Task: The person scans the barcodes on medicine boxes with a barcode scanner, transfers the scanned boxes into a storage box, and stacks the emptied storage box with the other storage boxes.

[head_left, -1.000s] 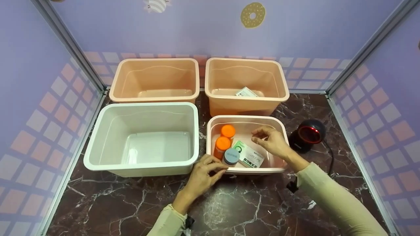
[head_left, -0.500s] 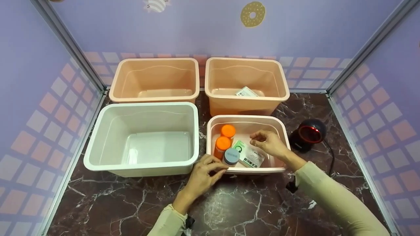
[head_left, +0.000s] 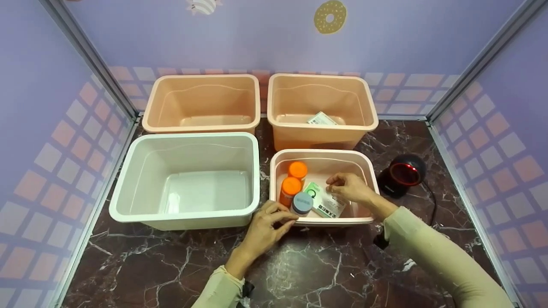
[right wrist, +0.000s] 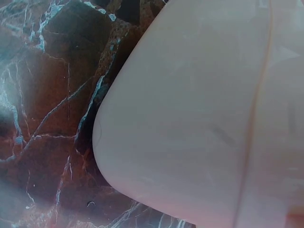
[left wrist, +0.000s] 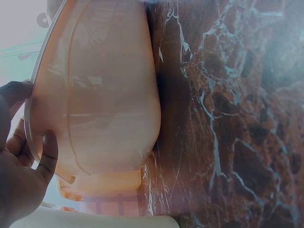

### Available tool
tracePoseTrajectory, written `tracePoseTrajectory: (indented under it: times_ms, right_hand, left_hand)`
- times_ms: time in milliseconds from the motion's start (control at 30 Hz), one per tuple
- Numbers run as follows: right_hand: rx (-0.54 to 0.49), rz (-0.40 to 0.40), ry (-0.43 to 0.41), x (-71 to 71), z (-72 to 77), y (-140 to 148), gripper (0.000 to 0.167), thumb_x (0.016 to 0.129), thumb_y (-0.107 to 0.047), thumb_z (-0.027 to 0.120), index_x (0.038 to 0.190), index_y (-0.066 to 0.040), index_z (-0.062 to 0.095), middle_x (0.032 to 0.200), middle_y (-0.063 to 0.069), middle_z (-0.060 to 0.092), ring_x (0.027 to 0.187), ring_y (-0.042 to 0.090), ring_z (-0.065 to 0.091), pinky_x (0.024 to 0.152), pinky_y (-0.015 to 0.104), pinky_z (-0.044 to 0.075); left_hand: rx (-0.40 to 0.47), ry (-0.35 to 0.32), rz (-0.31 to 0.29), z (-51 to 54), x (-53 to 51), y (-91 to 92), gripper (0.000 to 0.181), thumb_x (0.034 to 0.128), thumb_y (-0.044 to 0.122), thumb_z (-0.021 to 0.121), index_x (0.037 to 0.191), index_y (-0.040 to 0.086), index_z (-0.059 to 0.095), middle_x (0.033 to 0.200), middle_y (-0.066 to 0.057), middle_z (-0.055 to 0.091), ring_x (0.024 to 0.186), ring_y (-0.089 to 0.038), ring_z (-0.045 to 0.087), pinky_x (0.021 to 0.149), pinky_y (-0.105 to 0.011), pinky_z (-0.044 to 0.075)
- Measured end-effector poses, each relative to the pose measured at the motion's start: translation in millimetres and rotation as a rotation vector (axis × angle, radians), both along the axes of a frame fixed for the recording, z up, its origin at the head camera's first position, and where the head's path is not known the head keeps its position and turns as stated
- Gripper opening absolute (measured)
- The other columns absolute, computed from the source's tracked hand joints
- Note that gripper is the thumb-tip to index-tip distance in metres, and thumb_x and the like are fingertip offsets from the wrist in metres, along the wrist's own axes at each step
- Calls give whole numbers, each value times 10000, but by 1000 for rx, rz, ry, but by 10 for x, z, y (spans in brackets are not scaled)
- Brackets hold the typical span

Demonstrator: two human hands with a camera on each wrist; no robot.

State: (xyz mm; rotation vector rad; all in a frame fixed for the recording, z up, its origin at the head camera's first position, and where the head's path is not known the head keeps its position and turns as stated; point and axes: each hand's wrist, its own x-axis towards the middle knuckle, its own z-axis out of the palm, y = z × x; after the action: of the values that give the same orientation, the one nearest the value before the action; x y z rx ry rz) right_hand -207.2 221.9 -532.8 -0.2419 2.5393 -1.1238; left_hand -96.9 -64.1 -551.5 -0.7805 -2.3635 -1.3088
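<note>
A small pale pink bin [head_left: 364, 159] holds two orange-capped bottles [head_left: 291, 186], a grey-lidded jar [head_left: 302, 203] and a flat white-and-green box [head_left: 329, 202] with printed characters. My left hand [head_left: 267, 222] grips the bin's rim at its front left corner, fingers at the edge and thumb on the outer wall; the left wrist view shows these fingers [left wrist: 47, 152] up close. Inside the bin, my right hand [head_left: 352, 188] hovers over the flat box with loosely bent fingers and nothing visible in them. The right wrist view shows only the bin's outer wall [right wrist: 180, 118], not the hand.
To the left stands a white bin [head_left: 252, 171]. Behind are two peach bins, the left one [head_left: 201, 128] and the right one [head_left: 317, 139], which contains a small white box [head_left: 322, 119]. A black scanner [head_left: 402, 173] with a red glow and a cable stands at right.
The right hand has shifted slightly left and lower over the flat box. The left hand stays at the bin's corner, and the bins and bottles keep their places.
</note>
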Motion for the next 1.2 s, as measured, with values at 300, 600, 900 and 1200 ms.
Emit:
tracePoseTrajectory:
  times_ms: [300,600,900,1200]
  right_hand:
    - [-10,43,-75,-3,-23,-1,323,883,-87,636,1153,90,618,1009,185,721,851,146,647,676,190,488]
    - [51,74,-83,7,-33,-1,354,870,-131,682,1157,69,626,1068,212,708,926,205,652,696,208,496]
    - [6,56,-128,4,-17,-8,330,890,-88,645,1168,88,624,1040,214,731,813,144,649,648,219,506]
    - [45,58,-52,0,-8,-7,289,878,-121,683,1105,58,681,1007,185,717,815,127,607,700,223,484]
  left_hand:
    - [6,7,3,-5,6,17,122,855,191,787,975,209,794,929,64,673,942,-122,568,848,-275,478]
    - [14,17,4,-15,5,24,121,861,200,785,981,214,796,922,57,681,944,-136,579,843,-290,481]
    - [-7,8,11,2,10,24,116,864,211,782,979,213,795,933,61,681,944,-128,575,845,-281,478]
    - [-14,7,6,3,11,23,107,881,210,764,983,209,794,936,55,681,951,-134,572,863,-278,474]
